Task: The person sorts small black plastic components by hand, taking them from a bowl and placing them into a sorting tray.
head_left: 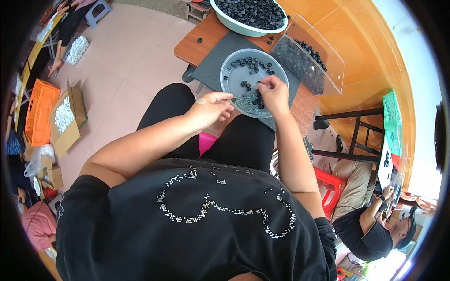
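Observation:
A round clear plastic bowl (234, 72) sits on a dark grey mat (213, 61) on the wooden table. It holds several small black ring-shaped parts (251, 63) and a pile of thin grey metal bits (247, 104) at its near rim. My left hand (211, 108) hovers at the bowl's near left rim, fingers pinched together; what it holds is too small to tell. My right hand (274, 92) is over the bowl's near right side, pinching a small dark part between thumb and fingers.
A large white basin (234, 25) full of black parts stands at the table's far side. A clear plastic box (323, 61) with black parts lies to the right. Cardboard boxes (68, 117) and an orange crate (40, 110) are on the floor left. Another person (375, 229) sits at lower right.

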`<state>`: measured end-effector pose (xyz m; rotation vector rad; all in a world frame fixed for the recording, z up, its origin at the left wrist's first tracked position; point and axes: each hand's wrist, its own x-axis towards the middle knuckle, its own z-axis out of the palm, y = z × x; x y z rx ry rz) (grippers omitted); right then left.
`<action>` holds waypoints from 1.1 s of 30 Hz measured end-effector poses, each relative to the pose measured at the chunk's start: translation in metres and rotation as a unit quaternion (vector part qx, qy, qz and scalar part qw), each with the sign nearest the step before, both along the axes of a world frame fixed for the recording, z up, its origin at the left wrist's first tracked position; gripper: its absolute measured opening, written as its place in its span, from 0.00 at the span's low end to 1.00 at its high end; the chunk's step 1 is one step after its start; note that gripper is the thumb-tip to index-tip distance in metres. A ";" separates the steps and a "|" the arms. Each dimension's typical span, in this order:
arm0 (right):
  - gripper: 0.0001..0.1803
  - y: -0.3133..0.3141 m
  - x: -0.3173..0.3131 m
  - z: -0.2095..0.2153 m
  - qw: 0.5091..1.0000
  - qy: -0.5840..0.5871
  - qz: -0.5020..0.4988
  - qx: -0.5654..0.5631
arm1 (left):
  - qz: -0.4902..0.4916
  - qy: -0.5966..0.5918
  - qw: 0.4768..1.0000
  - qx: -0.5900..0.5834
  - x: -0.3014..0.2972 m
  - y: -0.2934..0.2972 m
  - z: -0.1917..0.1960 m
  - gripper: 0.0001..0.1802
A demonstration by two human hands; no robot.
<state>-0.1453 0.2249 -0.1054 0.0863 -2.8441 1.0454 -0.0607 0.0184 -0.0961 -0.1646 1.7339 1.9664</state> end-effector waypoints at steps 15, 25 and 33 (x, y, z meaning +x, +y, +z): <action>0.08 -0.013 0.010 -0.002 0.995 0.005 0.058 0.080 | 0.127 -0.137 0.955 0.232 -0.016 -0.011 -0.014 0.12; 0.07 -0.021 0.005 -0.012 0.983 0.019 0.070 0.167 | 0.101 -0.176 0.956 0.214 -0.016 -0.019 -0.017 0.12; 0.07 -0.004 -0.012 -0.014 0.989 0.066 0.120 0.061 | 0.082 -0.189 0.955 0.216 -0.016 -0.016 -0.016 0.12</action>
